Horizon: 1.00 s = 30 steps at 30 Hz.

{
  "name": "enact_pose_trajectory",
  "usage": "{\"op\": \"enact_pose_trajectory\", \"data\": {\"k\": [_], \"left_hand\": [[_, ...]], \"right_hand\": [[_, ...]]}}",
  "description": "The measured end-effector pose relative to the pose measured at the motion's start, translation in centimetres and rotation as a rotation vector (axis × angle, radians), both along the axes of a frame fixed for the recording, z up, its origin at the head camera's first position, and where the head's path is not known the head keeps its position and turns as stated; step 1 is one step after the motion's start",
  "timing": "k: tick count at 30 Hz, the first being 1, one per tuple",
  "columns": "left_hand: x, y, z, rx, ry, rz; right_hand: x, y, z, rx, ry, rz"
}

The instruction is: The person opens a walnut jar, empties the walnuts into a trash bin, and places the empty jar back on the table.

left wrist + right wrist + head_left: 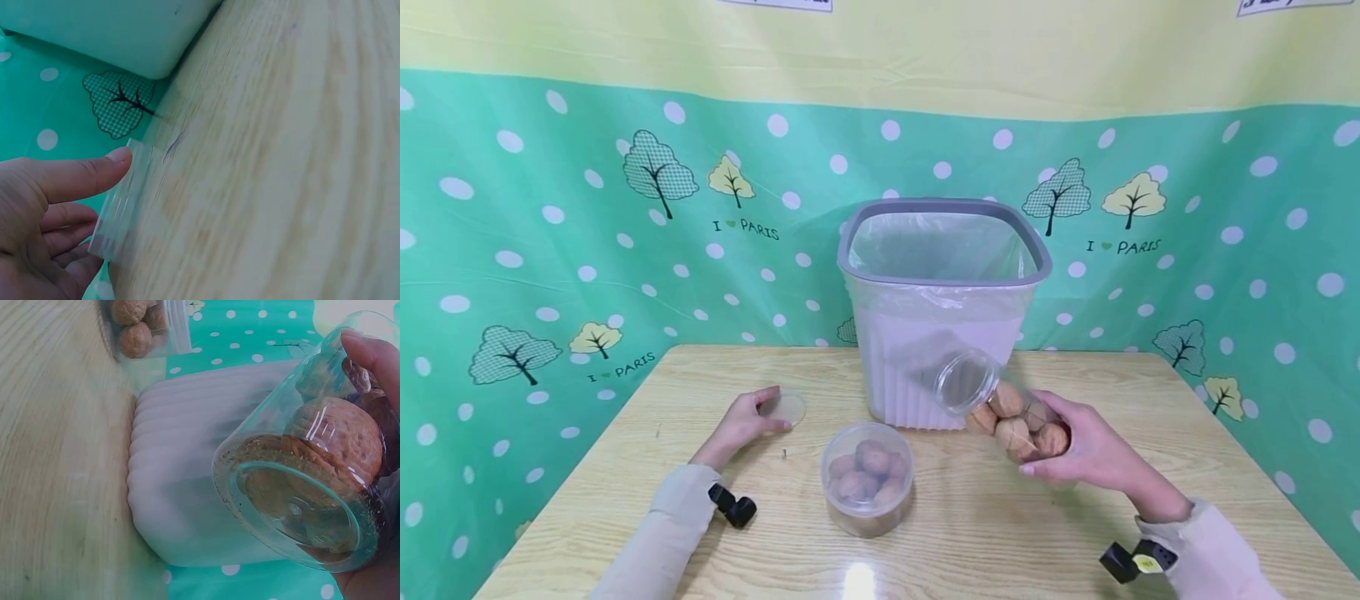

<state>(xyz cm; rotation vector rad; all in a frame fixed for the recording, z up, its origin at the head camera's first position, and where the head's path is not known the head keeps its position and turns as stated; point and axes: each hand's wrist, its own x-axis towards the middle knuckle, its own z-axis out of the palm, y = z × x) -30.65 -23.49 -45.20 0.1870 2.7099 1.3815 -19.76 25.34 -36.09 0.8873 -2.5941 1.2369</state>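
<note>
My left hand [748, 423] pinches the edge of a clear round plastic lid [789, 408] at the left of the table; in the left wrist view the thumb lies along the rim of the lid [122, 206]. My right hand [1096, 446] grips a clear plastic jar [964, 382] above the table. The jar is tilted, its open mouth facing left in front of the bin. Several walnuts [1017, 435] lie inside it. In the right wrist view brown crumbs line the bottom of the jar [294, 506].
Between the hands a second clear tub [870, 523] holds several walnuts. A pale ribbed bin [936, 350] with a grey rim and a clear liner stands at the back of the wooden table [977, 533]. A green patterned cloth [685, 250] hangs behind.
</note>
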Motion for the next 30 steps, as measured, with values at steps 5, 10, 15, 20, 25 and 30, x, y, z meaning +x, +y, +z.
{"op": "enact_pose_trajectory", "data": {"k": [5,10,15,20,25,30], "left_hand": [[-0.1,-0.2,0.1,0.004,-0.005,0.011],[-0.1,-0.3,0.8,-0.021,0.016,0.023],[-0.1,0.2,2.5,-0.004,0.032,0.016],[-0.4,1.4,5.1,0.002,0.12,-0.001],[-0.2,3.1,8.2,0.07,0.161,-0.03],[0.5,4.8,11.6,0.162,0.17,-0.077]], "right_hand": [[0.0,0.2,0.7,0.008,0.022,-0.015],[0.0,0.6,1.4,0.02,0.039,-0.031],[0.0,1.1,2.1,0.012,0.02,-0.027],[-0.3,1.5,2.9,0.01,0.027,-0.025],[-0.4,1.8,3.8,-0.021,0.038,0.005],[-0.2,2.1,4.7,-0.033,0.029,0.012]]}}
